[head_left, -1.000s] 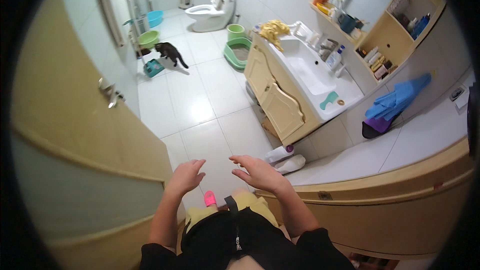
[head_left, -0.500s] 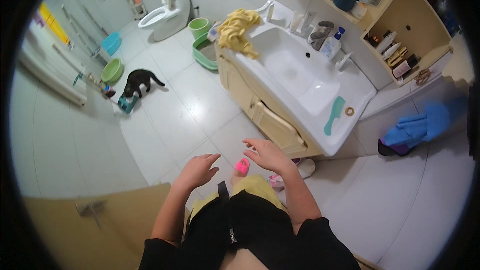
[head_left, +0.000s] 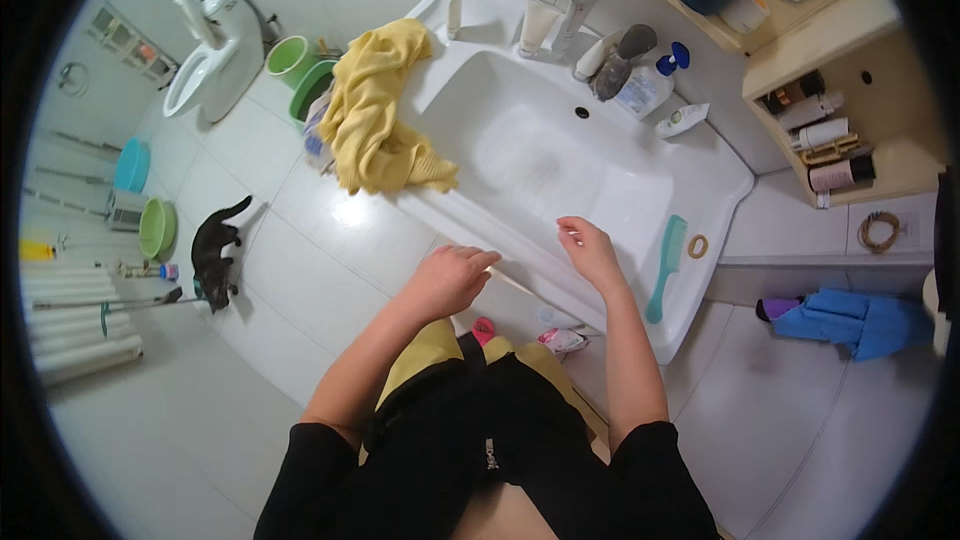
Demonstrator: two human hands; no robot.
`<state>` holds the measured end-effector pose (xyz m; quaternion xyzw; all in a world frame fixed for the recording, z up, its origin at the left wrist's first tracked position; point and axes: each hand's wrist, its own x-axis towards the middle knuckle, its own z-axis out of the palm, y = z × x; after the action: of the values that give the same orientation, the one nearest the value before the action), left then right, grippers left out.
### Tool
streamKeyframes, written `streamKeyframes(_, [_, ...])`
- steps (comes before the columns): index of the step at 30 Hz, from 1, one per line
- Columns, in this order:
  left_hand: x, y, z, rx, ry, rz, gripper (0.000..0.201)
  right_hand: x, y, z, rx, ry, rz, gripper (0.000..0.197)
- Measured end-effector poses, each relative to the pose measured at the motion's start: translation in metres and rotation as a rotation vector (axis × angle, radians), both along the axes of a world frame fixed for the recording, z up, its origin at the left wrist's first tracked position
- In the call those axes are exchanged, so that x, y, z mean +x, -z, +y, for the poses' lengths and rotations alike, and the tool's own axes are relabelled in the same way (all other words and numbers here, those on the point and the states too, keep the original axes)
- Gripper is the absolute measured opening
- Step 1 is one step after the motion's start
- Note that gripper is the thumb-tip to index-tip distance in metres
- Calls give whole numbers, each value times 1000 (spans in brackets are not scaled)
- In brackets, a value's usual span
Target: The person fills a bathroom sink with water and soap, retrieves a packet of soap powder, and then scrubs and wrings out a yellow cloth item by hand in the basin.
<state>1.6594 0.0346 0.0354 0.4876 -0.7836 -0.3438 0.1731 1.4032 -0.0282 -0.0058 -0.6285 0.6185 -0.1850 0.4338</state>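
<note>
Fingers of the left hand (head_left: 447, 281), loosely together, and of the right hand (head_left: 592, 256), half-curled, held nothing at the front edge of the white sink (head_left: 540, 155), with yellow cloth (head_left: 375, 110) on its left corner and green comb (head_left: 668, 265) on its right, both untouched.

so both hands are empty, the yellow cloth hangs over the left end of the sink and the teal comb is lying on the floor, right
Not quite: the teal comb lies on the right-hand ledge of the sink, not on the floor, as the head view shows. The left hand and right hand are empty, and the yellow cloth hangs as you say.
</note>
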Motion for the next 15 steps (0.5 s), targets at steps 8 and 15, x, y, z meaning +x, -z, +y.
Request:
streamKeyframes(8, [-3,41,-100,-56,205,60,27,-2,127,-86,-210,341,630,63])
streamKeyframes(15, [9,57,-109,-47,203,162,26,131,60,-102,17,-291,-258,37])
